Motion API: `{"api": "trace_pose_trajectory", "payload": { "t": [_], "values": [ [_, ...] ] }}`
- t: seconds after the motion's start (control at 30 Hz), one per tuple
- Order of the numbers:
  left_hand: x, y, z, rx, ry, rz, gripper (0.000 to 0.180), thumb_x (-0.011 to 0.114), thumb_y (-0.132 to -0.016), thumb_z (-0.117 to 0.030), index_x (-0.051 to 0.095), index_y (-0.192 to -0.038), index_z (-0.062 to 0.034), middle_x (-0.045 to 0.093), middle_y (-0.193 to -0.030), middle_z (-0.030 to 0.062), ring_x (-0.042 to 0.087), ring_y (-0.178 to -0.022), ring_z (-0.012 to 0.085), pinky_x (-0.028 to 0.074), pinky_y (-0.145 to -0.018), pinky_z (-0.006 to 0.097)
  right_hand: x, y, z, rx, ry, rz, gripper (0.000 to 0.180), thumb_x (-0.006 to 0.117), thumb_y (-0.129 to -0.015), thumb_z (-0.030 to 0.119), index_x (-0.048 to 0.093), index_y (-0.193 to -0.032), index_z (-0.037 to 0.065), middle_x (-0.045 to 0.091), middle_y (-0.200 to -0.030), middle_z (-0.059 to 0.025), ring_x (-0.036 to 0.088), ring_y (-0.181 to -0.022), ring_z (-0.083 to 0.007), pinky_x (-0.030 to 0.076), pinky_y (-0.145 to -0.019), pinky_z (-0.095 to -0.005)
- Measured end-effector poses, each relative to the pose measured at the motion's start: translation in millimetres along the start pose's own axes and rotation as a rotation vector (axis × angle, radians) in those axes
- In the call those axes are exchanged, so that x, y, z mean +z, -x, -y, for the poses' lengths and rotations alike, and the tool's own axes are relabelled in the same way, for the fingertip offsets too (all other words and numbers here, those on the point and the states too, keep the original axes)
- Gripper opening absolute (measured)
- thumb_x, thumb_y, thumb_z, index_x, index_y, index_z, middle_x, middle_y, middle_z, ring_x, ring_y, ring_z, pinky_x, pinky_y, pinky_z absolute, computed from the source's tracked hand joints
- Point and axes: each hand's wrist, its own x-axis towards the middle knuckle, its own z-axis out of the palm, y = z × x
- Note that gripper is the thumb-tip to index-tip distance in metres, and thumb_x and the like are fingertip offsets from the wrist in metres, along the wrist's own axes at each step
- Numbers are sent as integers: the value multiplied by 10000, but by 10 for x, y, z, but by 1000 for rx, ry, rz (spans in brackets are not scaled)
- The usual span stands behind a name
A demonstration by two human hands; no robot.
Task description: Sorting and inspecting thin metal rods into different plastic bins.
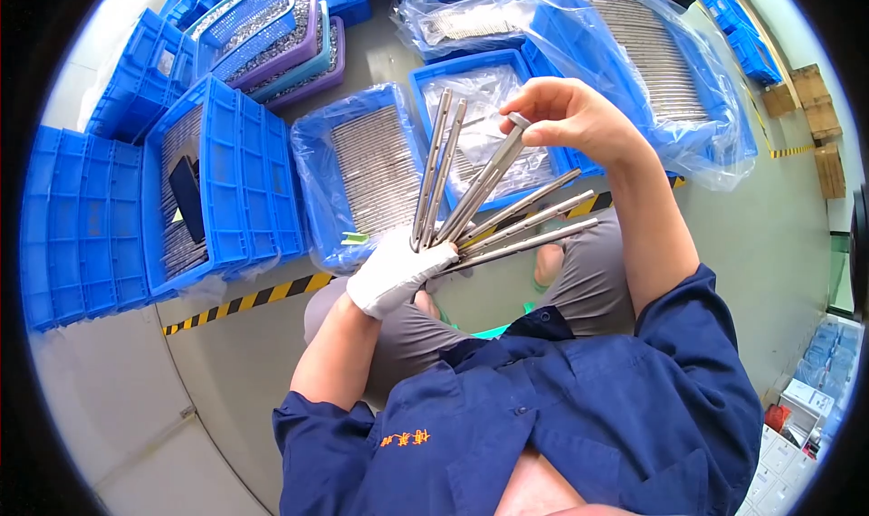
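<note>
My left hand (389,279), in a white glove, is closed around the lower ends of several slim metal rods (438,174), which fan out upward and to the right. Small holes show along some of them. Bare and raised, my right hand (584,122) pinches a small grey disc-like metal piece (518,119) between thumb and fingers. This piece sits at the upper end of the middle rods (489,176); whether it is joined to one of them I cannot tell. Beyond my hands stands a blue bin (421,90) lined with clear plastic, with more rods inside.
A plastic-lined bin of rods (371,167) stands left of it, a larger one (647,54) at the far right. Tall blue crates (253,172) rise at left, a dark flat device (186,199) in one. Baskets (294,50) of small metal parts stack behind. Striped tape (262,296) crosses the floor.
</note>
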Motion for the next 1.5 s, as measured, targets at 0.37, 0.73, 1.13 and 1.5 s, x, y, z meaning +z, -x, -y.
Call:
{"api": "trace_pose_trajectory", "payload": {
  "t": [0.37, 0.73, 1.13, 1.5],
  "values": [
    [7, 33, -87, -41, -58, 218, 329, 587, -785, -314, 590, -911, -11, 487, -590, -14, 432, -499, 56, 360, -447, 204, 37, -237, -112, 60, -274, 37, 328, 635, -748, 186, 548, -1016, 17, 586, -904, -69, 566, -844, -145, 456, -795, -283],
    [18, 29, 188, 23, -65, 327, 542, 601, -765, -410, 490, -1142, -35, 562, -699, 9, 399, -512, 39, 329, -437, 187, -18, -80, -82, 77, -257, 153, 242, 671, -685, 31, 575, -907, 19, 615, -885, -78, 578, -826, -137, 441, -771, -254],
    [59, 34, 106, 62, -145, 231, 354, 602, -773, -354, 551, -879, -21, 507, -754, -1, 426, -689, 75, 379, -586, 224, 25, -46, -66, 94, -191, 81, 238, 674, -698, 48, 576, -914, 19, 611, -884, -66, 567, -824, -123, 438, -765, -247],
    [24, 17, 169, 37, -184, 259, 412, 566, -795, -386, 549, -977, -16, 535, -760, 4, 447, -686, 74, 391, -595, 219, 116, -13, -16, 131, -171, 45, 244, 673, -700, 50, 569, -915, 4, 610, -882, -77, 569, -815, -129, 439, -772, -259]
  ]
}}
